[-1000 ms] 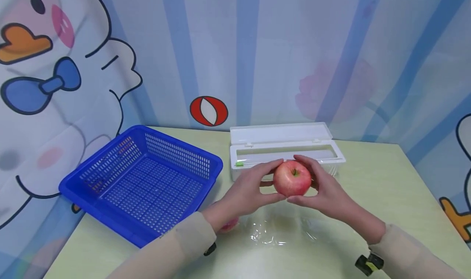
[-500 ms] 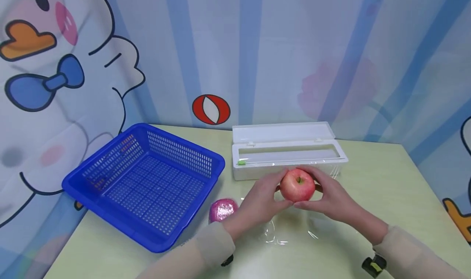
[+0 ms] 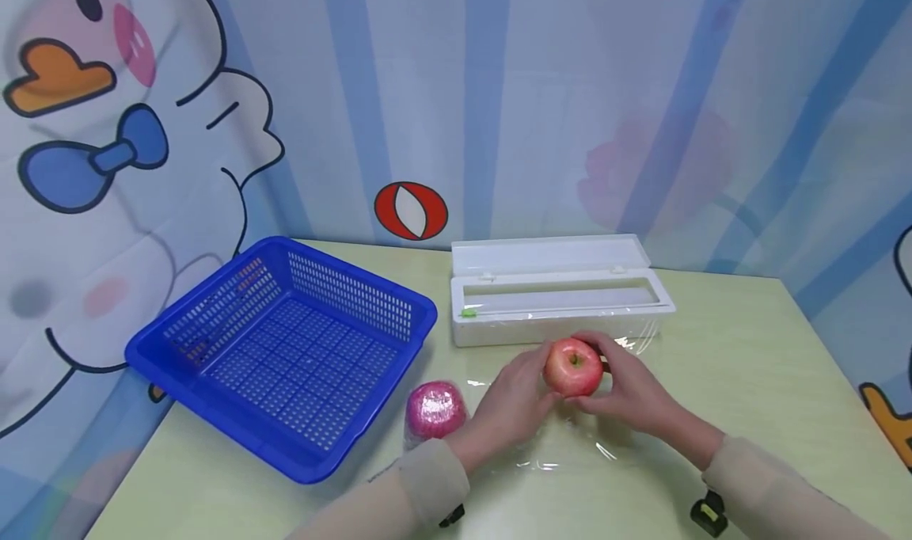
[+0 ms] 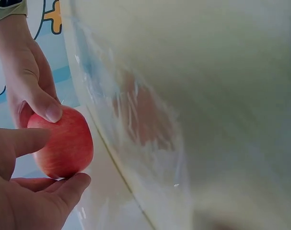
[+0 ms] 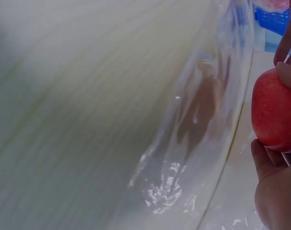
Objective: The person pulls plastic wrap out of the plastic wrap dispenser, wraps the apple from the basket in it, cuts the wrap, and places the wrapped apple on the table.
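Between both hands is a red apple (image 3: 574, 367), stem facing up in the head view. My left hand (image 3: 514, 397) grips its left side with thumb and fingers, and my right hand (image 3: 632, 383) grips the right side. In the left wrist view the apple (image 4: 67, 143) appears just above a sheet of clear plastic wrap (image 4: 145, 115) on the table. The wrap (image 5: 198, 115) looks wrinkled and shiny in the right wrist view. Beside my left wrist sits a pinkish-red, shiny wrapped round fruit (image 3: 436, 410), partly hidden by the forearm.
A blue plastic basket (image 3: 285, 467) stands on the left of the pale table (image 3: 741, 366). Behind the hands is a white plastic wrap dispenser (image 3: 556, 330) with its lid raised and a green slider (image 3: 468, 313). A printed cloth backdrop (image 3: 541, 112) rises behind.
Both hands have lowered the apple toward the table and the wrap, nearer to me. The wrapped fruit beside the left forearm has come into fuller view.
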`<action>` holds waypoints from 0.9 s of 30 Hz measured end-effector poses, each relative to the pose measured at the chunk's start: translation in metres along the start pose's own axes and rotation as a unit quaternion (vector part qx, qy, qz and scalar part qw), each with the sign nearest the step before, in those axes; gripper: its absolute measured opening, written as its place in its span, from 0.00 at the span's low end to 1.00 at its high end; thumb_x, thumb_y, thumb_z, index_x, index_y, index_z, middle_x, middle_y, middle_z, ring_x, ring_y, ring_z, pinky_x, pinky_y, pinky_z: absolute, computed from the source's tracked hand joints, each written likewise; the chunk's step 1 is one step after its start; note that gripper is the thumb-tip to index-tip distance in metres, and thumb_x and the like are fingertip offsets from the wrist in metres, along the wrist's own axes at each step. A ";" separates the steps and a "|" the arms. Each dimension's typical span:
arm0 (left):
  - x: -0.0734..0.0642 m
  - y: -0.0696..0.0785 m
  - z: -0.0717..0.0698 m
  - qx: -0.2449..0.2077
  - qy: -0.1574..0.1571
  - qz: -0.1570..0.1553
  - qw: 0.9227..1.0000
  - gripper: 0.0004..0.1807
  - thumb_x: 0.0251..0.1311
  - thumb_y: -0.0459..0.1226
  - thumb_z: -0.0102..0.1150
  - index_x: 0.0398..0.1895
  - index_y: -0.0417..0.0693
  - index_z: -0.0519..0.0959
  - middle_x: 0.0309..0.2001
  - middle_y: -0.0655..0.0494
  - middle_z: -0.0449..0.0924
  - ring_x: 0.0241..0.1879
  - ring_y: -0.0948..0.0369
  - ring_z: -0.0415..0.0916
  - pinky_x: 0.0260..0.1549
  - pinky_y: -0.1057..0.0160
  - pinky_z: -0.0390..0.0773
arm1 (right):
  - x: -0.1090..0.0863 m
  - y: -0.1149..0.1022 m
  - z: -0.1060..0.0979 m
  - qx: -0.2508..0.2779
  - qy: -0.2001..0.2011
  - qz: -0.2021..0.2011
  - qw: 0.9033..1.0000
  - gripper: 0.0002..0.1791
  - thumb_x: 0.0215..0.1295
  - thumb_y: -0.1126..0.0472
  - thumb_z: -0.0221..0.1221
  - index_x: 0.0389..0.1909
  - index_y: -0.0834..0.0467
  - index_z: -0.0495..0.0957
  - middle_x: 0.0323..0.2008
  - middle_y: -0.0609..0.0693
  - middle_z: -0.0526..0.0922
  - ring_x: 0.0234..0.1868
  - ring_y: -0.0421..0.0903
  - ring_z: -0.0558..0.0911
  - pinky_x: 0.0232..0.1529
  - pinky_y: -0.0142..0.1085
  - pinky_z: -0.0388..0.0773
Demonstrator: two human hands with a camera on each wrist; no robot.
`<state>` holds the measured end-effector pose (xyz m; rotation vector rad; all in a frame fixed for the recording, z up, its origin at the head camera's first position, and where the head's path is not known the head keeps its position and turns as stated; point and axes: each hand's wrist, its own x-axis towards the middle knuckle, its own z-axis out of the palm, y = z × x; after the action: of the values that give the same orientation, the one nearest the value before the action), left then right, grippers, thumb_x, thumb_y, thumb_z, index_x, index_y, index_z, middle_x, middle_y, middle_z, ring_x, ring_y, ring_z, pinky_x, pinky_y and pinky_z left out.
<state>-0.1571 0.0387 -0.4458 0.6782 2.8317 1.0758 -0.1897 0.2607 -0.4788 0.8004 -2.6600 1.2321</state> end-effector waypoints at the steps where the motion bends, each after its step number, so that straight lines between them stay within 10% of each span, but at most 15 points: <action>1: 0.000 -0.001 0.001 -0.003 0.001 0.001 1.000 0.37 0.72 0.35 0.67 0.81 0.43 0.64 0.72 0.48 0.76 0.72 0.52 0.73 0.72 0.53 0.73 | 0.000 0.001 0.001 -0.005 -0.002 0.003 1.000 0.46 0.50 0.63 0.83 0.69 0.62 0.70 0.60 0.54 0.81 0.57 0.45 0.80 0.57 0.41 0.86; 27: -0.001 -0.023 0.022 0.027 -0.026 -0.035 0.999 0.38 0.74 0.36 0.63 0.83 0.40 0.60 0.73 0.46 0.74 0.72 0.51 0.73 0.70 0.51 0.75 | 0.003 0.014 0.011 -0.003 -0.016 0.039 0.999 0.49 0.52 0.56 0.84 0.72 0.61 0.69 0.63 0.57 0.80 0.59 0.54 0.82 0.57 0.49 0.86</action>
<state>-0.1609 0.0365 -0.4778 0.5964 2.8265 0.9585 -0.1975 0.2586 -0.4949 0.7283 -2.7433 1.2370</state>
